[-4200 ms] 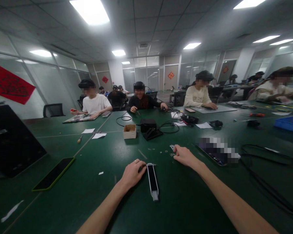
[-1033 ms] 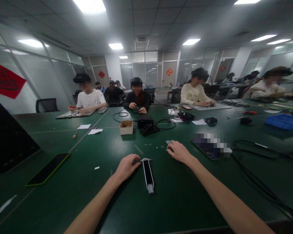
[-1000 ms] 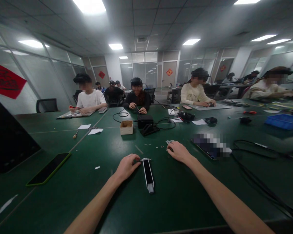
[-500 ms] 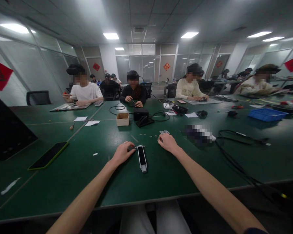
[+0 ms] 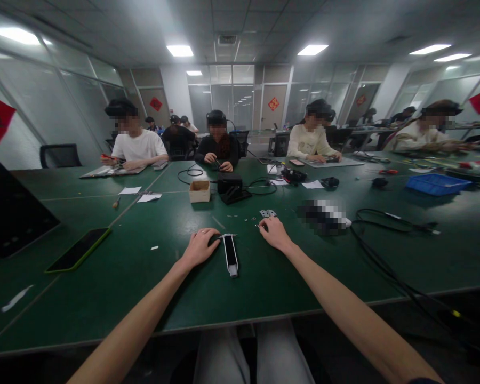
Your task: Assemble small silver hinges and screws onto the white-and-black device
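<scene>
A slim white-framed device with a black middle and a grey lower end lies on the green table. A thin rod crosses its far end. My left hand is at the device's left, thumb and forefinger pinched on the rod's left tip. My right hand rests on the table to the right, its fingertips together at a tiny shiny piece too small to name. Just beyond the right fingers are small metal plates with holes. Tiny rings and a clear strip lie between and beyond the hands.
A phone in a green case lies left, near a dark screen. Ahead stand a small cardboard box and a black stand. Right are cables and a blue tray. Co-workers sit opposite.
The view has tilted down slightly. My right hand has shifted a little, showing more of the metal plates and a shiny piece at its fingertips. My left hand stays beside the device.
</scene>
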`<state>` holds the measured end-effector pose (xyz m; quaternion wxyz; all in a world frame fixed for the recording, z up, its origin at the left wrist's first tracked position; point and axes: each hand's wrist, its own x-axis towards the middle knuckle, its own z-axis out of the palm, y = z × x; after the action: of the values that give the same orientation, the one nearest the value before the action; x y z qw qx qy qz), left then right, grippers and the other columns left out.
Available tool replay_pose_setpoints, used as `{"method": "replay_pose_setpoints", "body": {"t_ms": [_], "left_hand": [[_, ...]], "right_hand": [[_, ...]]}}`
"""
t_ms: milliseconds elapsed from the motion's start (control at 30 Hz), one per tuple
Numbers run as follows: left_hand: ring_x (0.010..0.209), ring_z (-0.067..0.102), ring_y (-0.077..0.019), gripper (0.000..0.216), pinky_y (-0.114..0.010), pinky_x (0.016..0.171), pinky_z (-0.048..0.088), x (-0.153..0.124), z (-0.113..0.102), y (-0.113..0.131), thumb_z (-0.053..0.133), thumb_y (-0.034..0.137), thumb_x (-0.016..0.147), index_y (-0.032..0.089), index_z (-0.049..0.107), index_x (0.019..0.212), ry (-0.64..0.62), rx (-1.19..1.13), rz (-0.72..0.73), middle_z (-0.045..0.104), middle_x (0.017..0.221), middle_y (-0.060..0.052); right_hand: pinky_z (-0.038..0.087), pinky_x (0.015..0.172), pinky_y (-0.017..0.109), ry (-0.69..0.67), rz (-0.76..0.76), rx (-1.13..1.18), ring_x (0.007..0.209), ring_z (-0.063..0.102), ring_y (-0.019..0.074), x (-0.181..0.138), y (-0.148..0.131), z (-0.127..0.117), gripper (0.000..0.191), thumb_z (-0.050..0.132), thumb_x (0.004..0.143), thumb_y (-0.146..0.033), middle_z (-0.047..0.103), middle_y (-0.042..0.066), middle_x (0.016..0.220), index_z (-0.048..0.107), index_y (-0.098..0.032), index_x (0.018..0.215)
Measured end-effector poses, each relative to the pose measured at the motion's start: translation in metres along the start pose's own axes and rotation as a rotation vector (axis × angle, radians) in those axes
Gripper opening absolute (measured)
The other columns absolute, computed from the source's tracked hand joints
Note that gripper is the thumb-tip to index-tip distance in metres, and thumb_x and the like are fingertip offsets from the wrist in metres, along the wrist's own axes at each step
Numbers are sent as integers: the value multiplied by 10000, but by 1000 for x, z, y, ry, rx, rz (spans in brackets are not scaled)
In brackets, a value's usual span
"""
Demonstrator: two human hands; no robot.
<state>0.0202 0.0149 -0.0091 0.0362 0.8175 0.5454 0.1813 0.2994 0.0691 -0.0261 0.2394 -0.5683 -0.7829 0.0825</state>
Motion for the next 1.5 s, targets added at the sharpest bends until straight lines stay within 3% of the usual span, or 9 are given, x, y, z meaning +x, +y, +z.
{"method": "replay_pose_setpoints", "body": {"t_ms": [167, 333, 567, 833, 1067, 1267, 1367, 1500], "left_hand": [[1247, 441, -240, 346, -450, 1008, 345, -5, 6, 2, 390, 368, 929, 259, 480, 1245, -12, 35, -40, 520, 1329, -59], [1333, 345, -245, 493, -453, 1083, 272, -19, 9, 8, 356, 418, 936, 180, 365, 1368, -38, 63, -91, 409, 1430, -117], [1357, 307, -242, 610, -426, 1125, 235, -30, 11, 12, 316, 440, 936, 71, 276, 1421, -72, 95, -106, 370, 1443, -167], [1373, 272, -228, 626, -432, 1137, 229, -43, 10, 16, 293, 454, 942, 93, 218, 1447, -96, 116, -101, 326, 1470, -144], [1369, 280, -240, 580, -449, 1127, 244, -42, 8, 18, 322, 432, 941, 133, 261, 1433, -76, 97, -67, 337, 1468, -133], [1344, 326, -267, 556, -471, 1099, 273, -39, 6, 16, 379, 421, 916, 141, 322, 1394, -65, 45, -84, 388, 1439, -144], [1266, 423, -291, 528, -472, 1038, 339, -28, -1, 12, 477, 423, 866, 162, 415, 1321, -68, 2, -97, 486, 1354, -142], [1029, 558, -275, 316, -422, 852, 453, -5, -14, 9, 505, 404, 854, 205, 585, 1086, -130, -47, -106, 614, 1123, -100]], "right_hand": [[435, 871, 374, -24, 24, 24, 1031, 502, 229, -9, -7, -5, 263, 414, 908, -275, 570, 121, 1133, 592, -154, 1060], [405, 929, 390, -58, 65, -48, 1136, 447, 247, -16, -15, -9, 378, 368, 929, -334, 487, 138, 1265, 497, -146, 1230], [362, 996, 407, -110, 22, -107, 1222, 396, 267, -26, -17, -9, 455, 332, 930, -409, 444, 139, 1321, 478, -152, 1277], [341, 1038, 424, -131, 35, -97, 1279, 344, 264, -32, -17, -7, 477, 325, 932, -406, 403, 131, 1363, 454, -155, 1318], [385, 991, 440, -113, 46, -69, 1253, 371, 269, -36, -15, -6, 439, 358, 930, -408, 422, 119, 1344, 496, -195, 1288], [387, 925, 438, -40, 16, -139, 1179, 390, 288, -16, -11, -10, 254, 491, 889, -359, 512, 111, 1203, 668, -214, 1000], [367, 903, 435, -108, 26, -229, 1152, 383, 298, 0, -14, -20, 165, 560, 850, -309, 508, 105, 1185, 695, -216, 867], [365, 870, 421, -290, 69, -335, 1065, 424, 299, 19, -20, -30, 141, 593, 821, -291, 532, 121, 1123, 698, -198, 824]]}}
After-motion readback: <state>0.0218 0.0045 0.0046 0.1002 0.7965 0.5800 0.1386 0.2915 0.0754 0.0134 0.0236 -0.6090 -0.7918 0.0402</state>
